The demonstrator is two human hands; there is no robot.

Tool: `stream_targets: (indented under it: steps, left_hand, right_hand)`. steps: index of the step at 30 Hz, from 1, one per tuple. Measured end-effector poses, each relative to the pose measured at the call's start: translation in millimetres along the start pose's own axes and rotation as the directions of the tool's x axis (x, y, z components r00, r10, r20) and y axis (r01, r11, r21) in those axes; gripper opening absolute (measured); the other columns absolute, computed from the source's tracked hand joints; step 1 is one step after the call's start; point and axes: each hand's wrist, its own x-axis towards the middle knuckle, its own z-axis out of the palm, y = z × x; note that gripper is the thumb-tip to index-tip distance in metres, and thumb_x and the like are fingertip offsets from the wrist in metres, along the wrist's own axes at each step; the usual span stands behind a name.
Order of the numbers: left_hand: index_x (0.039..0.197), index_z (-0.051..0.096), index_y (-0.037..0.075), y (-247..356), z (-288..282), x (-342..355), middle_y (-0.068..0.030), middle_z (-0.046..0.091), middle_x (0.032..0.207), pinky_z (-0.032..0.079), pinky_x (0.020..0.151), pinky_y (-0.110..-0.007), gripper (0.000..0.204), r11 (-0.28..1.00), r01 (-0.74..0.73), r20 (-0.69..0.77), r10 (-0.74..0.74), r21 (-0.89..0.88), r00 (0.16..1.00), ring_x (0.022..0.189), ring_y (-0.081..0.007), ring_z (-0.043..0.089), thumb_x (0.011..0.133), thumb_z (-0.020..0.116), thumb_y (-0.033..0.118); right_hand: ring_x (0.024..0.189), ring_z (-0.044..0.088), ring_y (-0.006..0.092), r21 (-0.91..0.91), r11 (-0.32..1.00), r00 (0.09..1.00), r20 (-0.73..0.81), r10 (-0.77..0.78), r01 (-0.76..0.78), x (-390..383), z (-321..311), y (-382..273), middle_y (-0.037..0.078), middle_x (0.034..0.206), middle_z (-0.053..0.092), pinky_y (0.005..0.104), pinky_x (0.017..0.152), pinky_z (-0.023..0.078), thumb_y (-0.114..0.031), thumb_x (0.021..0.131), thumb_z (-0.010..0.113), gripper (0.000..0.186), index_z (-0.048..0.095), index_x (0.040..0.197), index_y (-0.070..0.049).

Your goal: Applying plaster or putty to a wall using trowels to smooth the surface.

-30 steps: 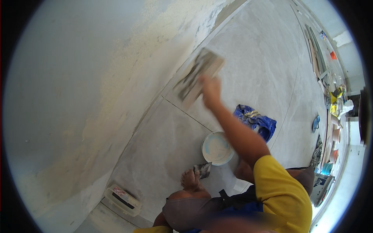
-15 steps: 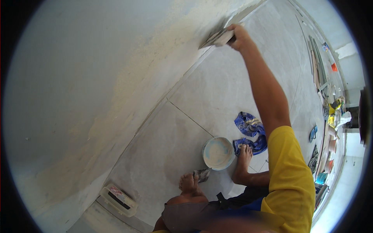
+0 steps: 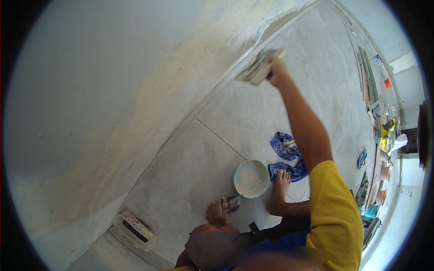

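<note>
My right hand [image 3: 276, 72] is closed around a wide flat plastering trowel [image 3: 258, 70], its face smeared with pale filler. Hand and trowel are over the floor, close to the foot of the wall [image 3: 149, 86], apart from it as far as I can tell. Part of my left arm [image 3: 182, 260] shows at the lower edge; the left hand is hidden. Between my feet and a little ahead stands a round pale-blue basin [image 3: 251, 179] with cream-coloured paste in it. A dark flat scraper blade [image 3: 232, 203] lies against my left foot [image 3: 216, 213].
A crumpled blue plastic bag [image 3: 296, 171] lies by my right foot [image 3: 282, 183]. Near the wall at lower left is a clear plastic box [image 3: 134, 231]. Far right hold long strips [image 3: 370, 86], a blue sandal [image 3: 362, 159], a yellow bag [image 3: 385, 135] and several pots.
My right hand and the trowel have come down and back from the wall's lower edge, over the floor. The trowel's face has turned more into view. The basin and the scraper blade stay put.
</note>
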Motion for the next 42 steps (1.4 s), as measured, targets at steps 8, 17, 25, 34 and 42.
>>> stream_targets:
  steps: [8, 17, 25, 34, 42]
  left_hand:
    - [0.1, 0.052, 0.001, -0.4, 2.0, 1.9, -0.0224, 0.052, 0.103, 0.033, 0.084, -0.055, 0.047, 0.997, -0.077, 0.028, 0.077, -0.003, 0.997, 0.099, -0.0412, 0.044, 0.092, 0.04, 0.045]
    - [0.108, 0.05, -0.004, 7.9, -10.5, 9.2, -0.0229, 0.054, 0.108, 0.035, 0.089, -0.051, 0.053, 0.995, 0.031, 0.074, -0.024, -0.097, 0.997, 0.098, -0.0422, 0.048, 0.093, 0.039, 0.046]
    - [0.127, 0.042, 0.0, 83.7, -96.0, 82.4, -0.0124, 0.053, 0.123, 0.039, 0.096, -0.035, 0.041, 0.125, 0.139, 0.132, -0.061, -0.982, 0.989, 0.113, -0.0231, 0.051, 0.097, 0.044, 0.028]
    - [0.133, 0.037, 0.005, 182.6, -185.9, 123.2, -0.0073, 0.049, 0.128, 0.043, 0.095, -0.035, 0.041, -0.259, 0.111, 0.027, 0.307, -0.959, 0.951, 0.116, -0.0189, 0.05, 0.095, 0.045, 0.02]
    - [0.138, 0.026, 0.006, 146.7, -203.8, 101.1, -0.0079, 0.044, 0.13, 0.037, 0.1, -0.039, 0.057, -0.224, -0.207, -0.242, 0.144, -0.952, 0.959, 0.119, -0.0211, 0.045, 0.092, 0.055, 0.023]
  right_hand:
    - [0.088, 0.059, 0.0303, 0.078, 0.994, 0.996, 0.054, 0.072, -0.076, -19.0, 56.9, 26.5, 0.016, 0.101, 0.056, 0.0504, 0.072, 0.054, -0.012, 0.08, 0.052, 0.033, 0.049, 0.112, -0.001]
    - [0.102, 0.055, 0.0328, 0.203, 0.941, 0.895, 0.308, -0.323, 0.27, -125.2, 61.4, -155.7, 0.021, 0.111, 0.054, 0.0473, 0.094, 0.045, -0.011, 0.084, 0.048, 0.037, 0.042, 0.114, 0.01]
    - [0.076, 0.06, 0.0111, -0.553, 0.501, 0.746, 0.463, -0.479, 0.665, -198.4, -20.2, -45.2, 0.012, 0.083, 0.064, 0.0297, 0.063, 0.048, -0.02, 0.084, 0.059, 0.026, 0.061, 0.095, 0.003]
    - [0.124, 0.045, 0.0282, -0.095, -0.353, 0.118, 0.992, 0.045, 0.931, -223.5, -65.5, 43.5, 0.015, 0.133, 0.047, 0.0405, 0.103, 0.039, -0.01, 0.084, 0.053, 0.054, 0.039, 0.135, -0.007]
    - [0.087, 0.06, 0.03, -0.405, 0.892, 0.975, 0.174, -0.141, 0.202, -87.4, -47.9, 70.8, 0.016, 0.092, 0.059, 0.0433, 0.074, 0.05, -0.014, 0.079, 0.054, 0.043, 0.045, 0.117, 0.002]
